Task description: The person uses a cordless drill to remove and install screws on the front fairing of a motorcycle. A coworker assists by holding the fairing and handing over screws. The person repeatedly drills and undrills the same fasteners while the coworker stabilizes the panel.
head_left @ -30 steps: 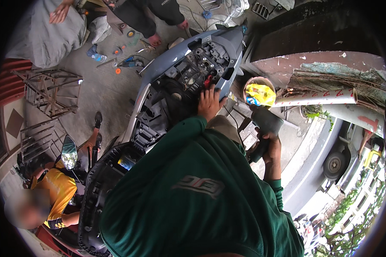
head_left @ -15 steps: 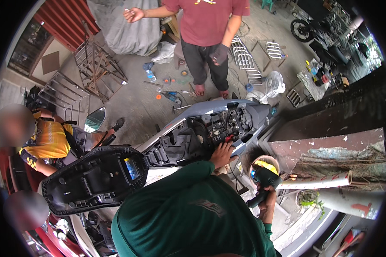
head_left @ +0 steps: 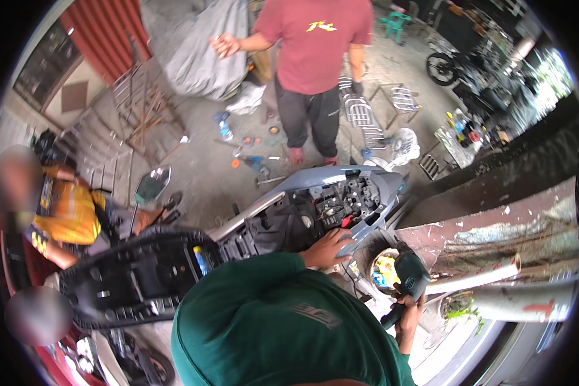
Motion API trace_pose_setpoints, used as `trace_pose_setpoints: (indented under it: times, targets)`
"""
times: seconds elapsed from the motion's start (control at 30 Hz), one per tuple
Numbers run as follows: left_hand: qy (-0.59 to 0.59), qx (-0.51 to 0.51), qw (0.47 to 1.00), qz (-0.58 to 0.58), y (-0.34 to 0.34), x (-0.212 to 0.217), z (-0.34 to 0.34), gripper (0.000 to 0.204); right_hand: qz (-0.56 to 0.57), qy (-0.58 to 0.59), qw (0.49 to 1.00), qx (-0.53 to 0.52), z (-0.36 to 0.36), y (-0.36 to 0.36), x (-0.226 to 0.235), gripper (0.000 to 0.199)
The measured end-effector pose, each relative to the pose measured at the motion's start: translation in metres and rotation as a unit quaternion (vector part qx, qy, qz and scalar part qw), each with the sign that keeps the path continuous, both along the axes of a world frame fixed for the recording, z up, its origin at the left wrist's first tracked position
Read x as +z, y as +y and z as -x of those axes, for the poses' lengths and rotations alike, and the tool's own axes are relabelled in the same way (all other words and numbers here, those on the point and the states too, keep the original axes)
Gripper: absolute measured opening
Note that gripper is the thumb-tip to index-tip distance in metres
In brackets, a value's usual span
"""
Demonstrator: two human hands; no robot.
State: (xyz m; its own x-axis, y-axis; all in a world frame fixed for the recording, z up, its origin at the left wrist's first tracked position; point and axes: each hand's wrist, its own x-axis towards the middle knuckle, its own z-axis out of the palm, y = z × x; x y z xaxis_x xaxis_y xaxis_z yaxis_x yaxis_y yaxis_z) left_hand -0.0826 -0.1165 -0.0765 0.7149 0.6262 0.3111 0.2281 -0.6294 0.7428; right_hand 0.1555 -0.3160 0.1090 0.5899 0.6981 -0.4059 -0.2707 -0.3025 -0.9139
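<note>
Fingers of the left hand (head_left: pixel 328 248) lie spread on the rear edge of the scooter (head_left: pixel 315 209), beside its exposed wiring, while the right hand (head_left: pixel 408 315) is closed round the grip of a dark green power tool (head_left: pixel 406 280) just right of the scooter's tail. The tool looks rigid and fairly heavy, best taken by that grip. Its working end is cut off behind the bodywork, and the green sleeve (head_left: pixel 270 321) hides both forearms.
</note>
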Motion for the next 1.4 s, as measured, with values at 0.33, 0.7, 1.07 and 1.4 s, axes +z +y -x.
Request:
trace_pose_setpoints:
  times: [0.33,0.7,1.07,1.4]
  targets:
    - [-0.192,-0.213,0.956,-0.056,-0.017,0.153,-0.044,0.063,0.044,0.039,0.992,0.109,0.086,-0.006,0.022,0.098]
    - [-0.266,-0.147,0.952,-0.014,0.015,0.144,-0.067,0.046,0.123,-0.064,0.961,0.237,0.052,0.051,0.035,0.083]
    - [-0.288,-0.210,0.934,-0.015,0.046,0.154,-0.092,0.047,0.144,-0.121,0.966,0.177,0.054,0.073,0.039,0.086]
    - [-0.343,-0.216,0.912,0.065,0.043,0.123,-0.091,0.036,0.191,-0.260,0.922,0.216,0.071,0.074,0.039,0.104]
